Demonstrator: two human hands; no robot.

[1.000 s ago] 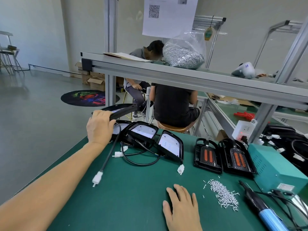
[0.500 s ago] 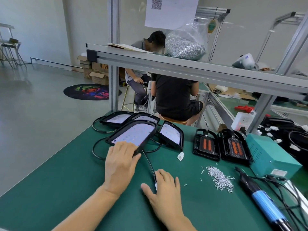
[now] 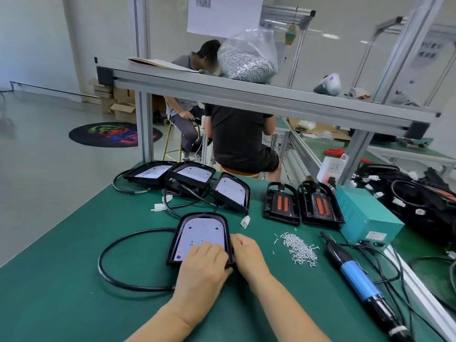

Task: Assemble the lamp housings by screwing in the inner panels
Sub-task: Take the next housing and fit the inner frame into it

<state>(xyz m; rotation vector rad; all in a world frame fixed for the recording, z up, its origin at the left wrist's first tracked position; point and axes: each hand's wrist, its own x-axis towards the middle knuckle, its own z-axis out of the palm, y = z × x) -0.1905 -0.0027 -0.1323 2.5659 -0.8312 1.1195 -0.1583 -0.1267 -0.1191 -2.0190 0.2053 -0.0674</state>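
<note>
On the green counter (image 3: 74,280), near edge: a black lamp housing (image 3: 201,236) lies flat, its white inner panel (image 3: 199,230) facing up.
Left hand (image 3: 203,270): rests on the near end of the panel, fingers curled down against it; grip neither clearly pinching nor wrapped round anything that shows.
Right hand (image 3: 249,255): at the housing's right near corner, fingers curled against the rim; how tight that grip is cannot be told.
Cable (image 3: 118,245): black, loops left from the housing across the counter.
Behind: three more panelled housings (image 3: 192,174) overlap; two open housings with orange inserts (image 3: 303,206) lie to their right.
Right side: loose screws (image 3: 299,250) in a heap, beside them a blue electric screwdriver (image 3: 357,280) lying down; a teal box (image 3: 365,213) behind it.
</note>
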